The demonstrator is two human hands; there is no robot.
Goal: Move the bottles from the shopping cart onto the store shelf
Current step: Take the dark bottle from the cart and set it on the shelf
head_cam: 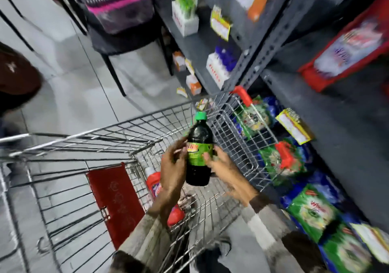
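A dark bottle (199,146) with a green cap and a green label is held upright above the wire shopping cart (88,138). My left hand (173,167) grips its left side and my right hand (219,164) grips its right side at the label. A red bottle (152,183) with a white cap lies in the bottom of the cart, partly hidden by my left forearm. The grey metal store shelf (328,113) stands to the right of the cart.
Green and blue packets (311,211) fill the lowest shelf beside the cart. A red crate (345,47) sits on an upper shelf, with small boxes (219,68) further along. A black chair holding a pink-rimmed basket (120,5) stands ahead. A person's dark red sleeve (14,75) is at the left.
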